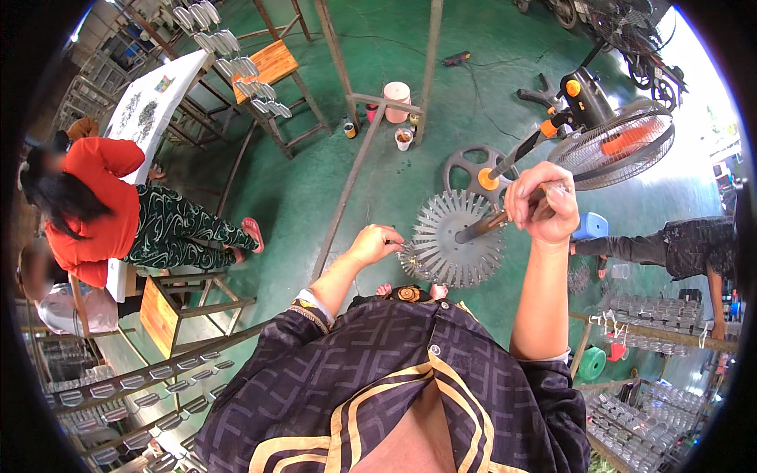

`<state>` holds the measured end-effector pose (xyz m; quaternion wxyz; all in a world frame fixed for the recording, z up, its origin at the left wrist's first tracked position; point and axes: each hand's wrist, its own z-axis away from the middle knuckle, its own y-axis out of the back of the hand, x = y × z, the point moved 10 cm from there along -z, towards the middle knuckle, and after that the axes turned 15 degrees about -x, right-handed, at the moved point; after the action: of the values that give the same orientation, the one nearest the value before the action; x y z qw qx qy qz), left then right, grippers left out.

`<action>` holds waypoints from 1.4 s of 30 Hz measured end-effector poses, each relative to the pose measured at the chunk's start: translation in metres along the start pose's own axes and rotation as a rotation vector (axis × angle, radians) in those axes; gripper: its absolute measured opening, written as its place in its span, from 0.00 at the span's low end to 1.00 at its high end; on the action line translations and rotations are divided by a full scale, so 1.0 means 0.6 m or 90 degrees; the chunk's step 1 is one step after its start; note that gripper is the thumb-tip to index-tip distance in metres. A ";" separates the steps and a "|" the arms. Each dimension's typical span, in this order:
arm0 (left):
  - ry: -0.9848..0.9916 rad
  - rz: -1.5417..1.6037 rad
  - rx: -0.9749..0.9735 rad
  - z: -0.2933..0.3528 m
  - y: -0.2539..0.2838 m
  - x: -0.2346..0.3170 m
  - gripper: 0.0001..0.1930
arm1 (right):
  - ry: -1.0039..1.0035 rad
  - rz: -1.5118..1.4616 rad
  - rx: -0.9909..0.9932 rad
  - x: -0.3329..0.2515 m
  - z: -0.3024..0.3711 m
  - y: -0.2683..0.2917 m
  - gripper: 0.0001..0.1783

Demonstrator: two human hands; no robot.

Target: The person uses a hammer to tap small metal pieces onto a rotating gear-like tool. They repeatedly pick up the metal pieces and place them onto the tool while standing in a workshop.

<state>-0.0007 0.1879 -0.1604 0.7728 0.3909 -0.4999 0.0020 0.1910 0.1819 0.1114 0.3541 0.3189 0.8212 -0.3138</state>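
A grey metal disc (441, 256) with many blade-like slats round its rim stands in front of me. A dark rod (479, 229) rises from its centre toward my right. My right hand (544, 203) is closed round the upper end of that rod. At the disc's left rim is my left hand (374, 243), thumb and fingers pinched together. What it pinches is too small to make out. Beside those fingers, small shiny metal pieces (410, 262) sit along the disc's lower left edge.
A standing fan (619, 146) is just beyond my right hand. A metal bar (347, 189) runs along my left. Racks of metal parts (654, 315) stand at right. A person in red (102, 189) works at a white table (146, 102); another person (694, 244) is at right.
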 end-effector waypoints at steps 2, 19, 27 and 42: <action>0.020 -0.013 -0.014 -0.005 -0.005 0.001 0.07 | -0.003 0.000 0.003 -0.002 0.002 -0.001 0.19; 0.005 -0.080 -0.040 -0.033 -0.023 -0.002 0.07 | -0.017 0.017 -0.001 -0.003 0.007 0.000 0.19; 0.002 -0.176 0.414 0.043 0.466 0.112 0.07 | 0.017 0.031 -0.017 -0.009 0.004 -0.009 0.20; 0.325 -0.425 1.017 0.286 1.059 0.517 0.26 | -0.008 0.013 0.057 -0.010 0.025 -0.004 0.18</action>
<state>-0.2281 0.4050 0.4959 0.3185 0.9239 -0.0232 0.2108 0.1983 0.1672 0.1086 0.3478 0.3407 0.8010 -0.3484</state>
